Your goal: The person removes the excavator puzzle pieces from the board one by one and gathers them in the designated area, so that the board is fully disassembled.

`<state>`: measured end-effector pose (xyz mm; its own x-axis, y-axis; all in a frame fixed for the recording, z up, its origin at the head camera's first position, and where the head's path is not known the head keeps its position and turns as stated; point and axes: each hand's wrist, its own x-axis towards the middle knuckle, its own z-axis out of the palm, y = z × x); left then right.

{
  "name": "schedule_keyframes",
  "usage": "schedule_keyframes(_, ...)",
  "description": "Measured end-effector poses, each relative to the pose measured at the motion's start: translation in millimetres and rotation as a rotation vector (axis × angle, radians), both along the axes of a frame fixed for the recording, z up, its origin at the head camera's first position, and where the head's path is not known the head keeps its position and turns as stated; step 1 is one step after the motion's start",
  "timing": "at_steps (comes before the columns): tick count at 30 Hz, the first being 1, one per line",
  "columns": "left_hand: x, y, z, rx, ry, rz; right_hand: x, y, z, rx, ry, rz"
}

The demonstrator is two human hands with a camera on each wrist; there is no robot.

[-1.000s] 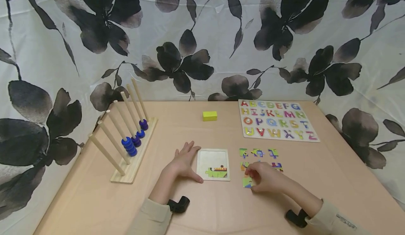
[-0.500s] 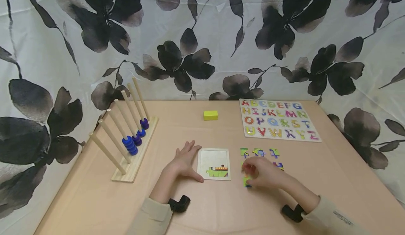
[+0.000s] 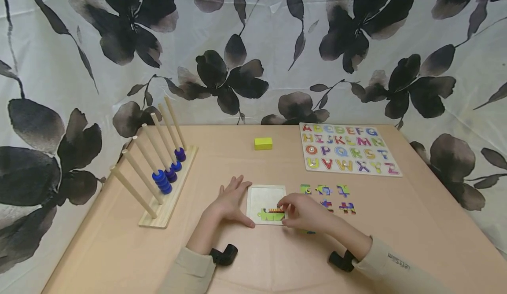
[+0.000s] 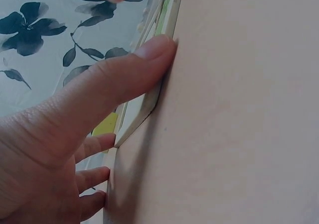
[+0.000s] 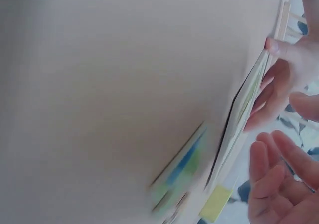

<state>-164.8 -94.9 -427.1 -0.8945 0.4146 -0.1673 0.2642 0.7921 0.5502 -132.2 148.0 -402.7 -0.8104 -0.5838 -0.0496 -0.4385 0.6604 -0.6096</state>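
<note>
My left hand [image 3: 230, 203] rests at the left side of a square white puzzle frame [image 3: 248, 206], fingers spread, index fingertip at its upper corner. In the left wrist view the thumb [image 4: 119, 74] touches the edge of the frame. Joined green puzzle pieces [image 3: 270, 215] with a red-and-yellow strip lie in its lower right. My right hand [image 3: 305, 212] is bent over the frame's right edge, thumb and fingertips drawn near each other. In the right wrist view its fingers [image 5: 269, 176] are curled; I cannot tell whether they hold a piece.
Several loose puzzle pieces [image 3: 347, 207] lie right of the frame, some hidden by the right hand. A yellow block [image 3: 263, 143] and an alphabet board [image 3: 350, 149] sit farther back. At left stands a wooden peg rack [image 3: 168, 206] with blue rings [image 3: 162, 182].
My right hand has moved left from the loose pieces to the frame's right edge, uncovering a piece in the second row. The left hand and the frame have stayed in place.
</note>
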Motion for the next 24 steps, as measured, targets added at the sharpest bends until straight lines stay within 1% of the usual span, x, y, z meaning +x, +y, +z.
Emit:
schedule_keyframes(5, 0.7, -1.0, -0.3, 0.013, 0.009, -0.016, -5.9, -16, -3.3, 0.041, 0.01, 0.059)
schedule_keyframes(7, 0.7, -1.3, -0.7, 0.016, 0.015, -0.021, -8.8, -21, -4.5, 0.079, -0.002, 0.062)
schedule_keyframes(10, 0.3, -1.9, -0.1, 0.015, 0.01, -0.013, -13.3, -28, -5.8, 0.125, -0.028, 0.052)
schedule_keyframes(12, -0.3, -2.1, 0.0, 0.01, 0.006, -0.005, -15.6, -31, -6.6, 0.147, -0.028, 0.046)
schedule_keyframes(16, -0.5, -2.3, 0.3, 0.013, 0.007, -0.003, -19.4, -35, -9.8, 0.168, 0.017, 0.057)
schedule_keyframes(18, -0.4, -1.9, 0.3, 0.016, 0.006, -0.004, -20.5, -37, -10.8, 0.173, 0.024, 0.062)
schedule_keyframes(24, -0.3, -1.7, -0.5, 0.023, 0.007, -0.005, -22.0, -41, -9.1, 0.174, -0.02, 0.052)
